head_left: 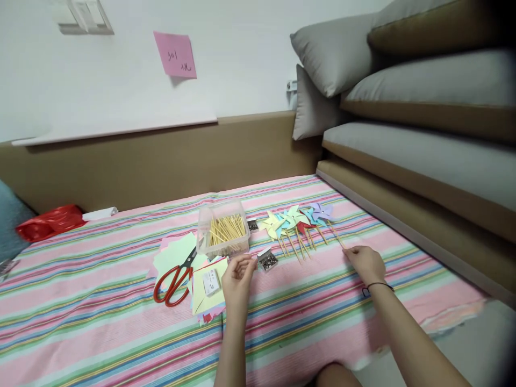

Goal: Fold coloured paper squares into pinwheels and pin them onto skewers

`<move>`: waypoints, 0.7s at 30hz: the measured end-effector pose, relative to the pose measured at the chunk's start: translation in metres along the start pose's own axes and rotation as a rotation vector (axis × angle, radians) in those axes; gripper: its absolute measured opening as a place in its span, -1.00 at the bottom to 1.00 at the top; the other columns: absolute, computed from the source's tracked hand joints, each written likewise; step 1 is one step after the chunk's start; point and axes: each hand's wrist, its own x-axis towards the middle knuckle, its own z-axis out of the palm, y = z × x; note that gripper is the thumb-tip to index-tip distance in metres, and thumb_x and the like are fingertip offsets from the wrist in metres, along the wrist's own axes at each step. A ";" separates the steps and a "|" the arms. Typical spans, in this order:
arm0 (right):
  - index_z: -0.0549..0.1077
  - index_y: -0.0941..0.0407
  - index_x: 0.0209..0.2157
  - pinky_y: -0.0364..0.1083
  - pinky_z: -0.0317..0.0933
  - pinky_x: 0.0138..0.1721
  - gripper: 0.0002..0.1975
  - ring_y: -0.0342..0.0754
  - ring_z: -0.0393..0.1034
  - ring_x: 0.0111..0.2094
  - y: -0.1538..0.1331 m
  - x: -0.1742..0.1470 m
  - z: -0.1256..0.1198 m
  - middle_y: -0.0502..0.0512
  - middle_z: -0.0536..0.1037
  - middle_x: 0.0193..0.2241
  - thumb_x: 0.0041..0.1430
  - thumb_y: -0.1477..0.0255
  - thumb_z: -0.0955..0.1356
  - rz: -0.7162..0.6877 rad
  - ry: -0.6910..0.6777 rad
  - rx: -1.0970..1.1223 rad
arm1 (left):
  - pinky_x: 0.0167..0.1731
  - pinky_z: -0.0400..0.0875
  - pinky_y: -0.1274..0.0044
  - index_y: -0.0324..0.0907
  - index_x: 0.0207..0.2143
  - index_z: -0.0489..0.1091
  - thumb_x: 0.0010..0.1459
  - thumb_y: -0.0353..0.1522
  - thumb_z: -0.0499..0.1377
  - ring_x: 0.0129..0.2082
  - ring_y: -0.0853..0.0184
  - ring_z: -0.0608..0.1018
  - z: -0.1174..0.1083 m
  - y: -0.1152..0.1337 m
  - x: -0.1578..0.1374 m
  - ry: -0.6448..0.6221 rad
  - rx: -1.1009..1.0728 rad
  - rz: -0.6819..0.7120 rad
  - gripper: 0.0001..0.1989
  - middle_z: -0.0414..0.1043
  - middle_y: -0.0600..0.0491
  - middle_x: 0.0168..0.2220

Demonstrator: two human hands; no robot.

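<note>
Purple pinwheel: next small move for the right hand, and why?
Probably ease the purple pinwheel down and release it: it sits beside the other pinwheels, at the group's right end, and the right hand pinches its stick near the lower end.

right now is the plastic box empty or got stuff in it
Not empty: many thin sticks show inside the box, piled together.

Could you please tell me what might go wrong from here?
The right hand holds the purple pinwheel by its stick, close to the other pinwheels, so it might snag them. The left hand is near the open box; a bump could spill its wooden sticks.
</note>
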 end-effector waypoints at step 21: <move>0.29 0.02 0.17 0.04 0.18 0.17 -0.45 0.12 0.22 0.20 0.077 -0.245 -0.011 0.12 0.32 0.19 0.15 0.18 0.27 -0.441 -0.322 0.519 | 0.08 0.29 0.18 -0.07 -0.13 0.48 0.11 -0.28 0.13 0.06 0.06 0.45 -0.104 0.031 -0.150 -0.021 0.831 0.317 -0.72 0.48 -0.05 -0.01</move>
